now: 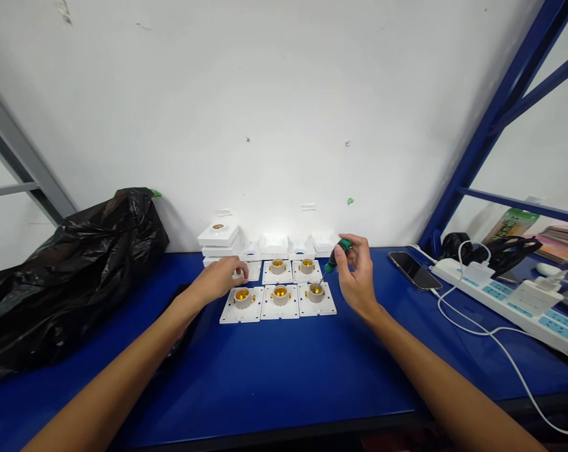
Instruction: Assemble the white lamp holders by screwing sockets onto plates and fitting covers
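My right hand [358, 270] is closed around the handle of a green and black screwdriver [339, 251]. The screwdriver slants down to the left, its tip at the gold socket of the front right lamp holder [316, 294]. Beside it in the front row lie a middle lamp holder [280, 295] and a left lamp holder [242, 298], all on square white bases. Behind them are more holders, among them one at the back middle [278, 267] and one at the back right [307, 267]. My left hand [221, 276], fingers curled down, covers part of the back left base [254, 270]; whatever its fingertips hold is hidden.
White square covers [274, 245] stand along the wall, some stacked [219, 235] at the left. A black plastic bag [86, 263] fills the left side of the blue table [284, 370]. To the right lie a phone [413, 270], a power strip [509, 298] and white cables.
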`<control>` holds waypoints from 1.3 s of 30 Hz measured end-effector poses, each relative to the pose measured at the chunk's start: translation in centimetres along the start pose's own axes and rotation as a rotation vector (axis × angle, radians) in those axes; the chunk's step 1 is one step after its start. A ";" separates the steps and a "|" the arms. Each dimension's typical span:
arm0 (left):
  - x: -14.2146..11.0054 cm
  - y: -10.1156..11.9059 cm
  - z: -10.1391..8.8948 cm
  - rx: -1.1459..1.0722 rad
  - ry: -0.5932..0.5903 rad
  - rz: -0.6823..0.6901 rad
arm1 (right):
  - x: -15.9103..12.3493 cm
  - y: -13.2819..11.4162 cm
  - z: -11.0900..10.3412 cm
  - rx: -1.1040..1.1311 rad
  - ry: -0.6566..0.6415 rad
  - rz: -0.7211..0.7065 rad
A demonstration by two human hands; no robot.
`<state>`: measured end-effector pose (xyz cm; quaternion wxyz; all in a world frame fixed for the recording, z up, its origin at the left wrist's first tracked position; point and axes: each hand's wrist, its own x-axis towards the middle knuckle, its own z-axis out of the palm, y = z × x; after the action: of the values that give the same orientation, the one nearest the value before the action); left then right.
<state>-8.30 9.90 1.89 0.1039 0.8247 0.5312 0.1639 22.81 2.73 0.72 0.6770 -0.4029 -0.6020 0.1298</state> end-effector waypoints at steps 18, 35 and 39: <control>-9.0 13.8 0.7 -0.323 -0.246 0.303 | 0.4 0.2 -0.3 -0.009 0.047 -0.020; -6.4 7.5 0.2 0.755 0.026 0.051 | 0.6 0.3 -0.3 -0.023 0.042 -0.056; -4.7 6.2 0.4 0.764 -0.004 -0.006 | 0.4 0.4 -0.2 -0.041 0.020 -0.061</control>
<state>-4.75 3.06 2.93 -0.2097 0.8028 0.5561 -0.0480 23.18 3.18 0.75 0.6782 -0.3996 -0.6097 0.0928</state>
